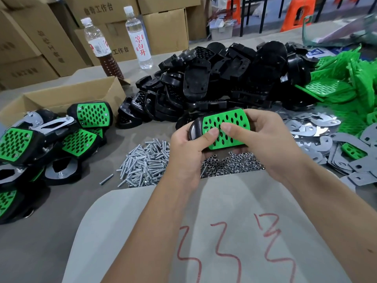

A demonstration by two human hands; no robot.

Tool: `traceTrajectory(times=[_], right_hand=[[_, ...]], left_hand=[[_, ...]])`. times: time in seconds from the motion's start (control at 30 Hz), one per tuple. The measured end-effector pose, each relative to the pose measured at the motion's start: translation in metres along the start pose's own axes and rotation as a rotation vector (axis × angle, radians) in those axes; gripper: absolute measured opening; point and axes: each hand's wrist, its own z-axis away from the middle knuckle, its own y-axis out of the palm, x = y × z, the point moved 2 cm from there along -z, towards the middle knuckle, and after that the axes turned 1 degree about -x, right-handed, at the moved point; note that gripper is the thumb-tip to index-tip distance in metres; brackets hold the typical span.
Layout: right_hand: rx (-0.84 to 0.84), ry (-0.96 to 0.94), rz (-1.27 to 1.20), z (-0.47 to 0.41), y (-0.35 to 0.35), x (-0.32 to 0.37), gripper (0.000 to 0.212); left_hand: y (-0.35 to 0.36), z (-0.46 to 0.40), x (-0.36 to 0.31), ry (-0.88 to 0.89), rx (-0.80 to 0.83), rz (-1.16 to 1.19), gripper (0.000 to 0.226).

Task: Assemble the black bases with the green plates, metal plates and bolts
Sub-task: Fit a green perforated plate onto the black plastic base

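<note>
Both hands hold one black base [193, 129] above the table's middle: left hand [188, 152] and right hand [263, 137] grip it, thumbs pressing its green plate [234, 124].

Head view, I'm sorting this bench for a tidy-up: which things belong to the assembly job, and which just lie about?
Job: green plate on black base in both hands; bolts; nuts; metal plates; black bases pile; green plates.

Lying about: two bottles; cardboard box.

Two bottles [98, 43] [138, 37] stand on the table [61, 201]. One open carton [67, 97] lies there. Two hands [187, 152] [263, 135] hold one green plate [234, 119].
</note>
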Motion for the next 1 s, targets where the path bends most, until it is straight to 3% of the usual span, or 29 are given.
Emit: traceTrajectory(times=[0.3, 0.5, 0.6, 0.73, 0.9, 1.0], right_hand=[[0.079, 0.098, -0.153, -0.001, -0.007, -0.005, 0.028], [0.156, 0.071, -0.14, 0.0, -0.005, -0.003, 0.023], [0.093, 0.002, -0.099, 0.001, -0.001, -0.001, 0.019], [-0.079, -0.094, -0.088, 0.002, 0.004, -0.005, 0.023], [-0.084, -0.173, -0.035, 0.001, 0.003, -0.01, 0.029], [-0.038, -0.184, -0.075, -0.001, 0.0, -0.009, 0.029]], left_hand=[[-0.005, -0.003, 0.0, -0.064, 0.046, -0.086, 0.018], [-0.009, -0.005, -0.003, -0.124, -0.018, -0.018, 0.015], [-0.009, -0.006, -0.003, -0.134, -0.067, 0.022, 0.006], [-0.007, -0.004, -0.003, -0.142, -0.104, 0.097, 0.015], [-0.007, -0.003, -0.003, -0.175, -0.091, 0.138, 0.045], [-0.008, -0.003, -0.001, -0.218, 0.005, 0.195, 0.029]])
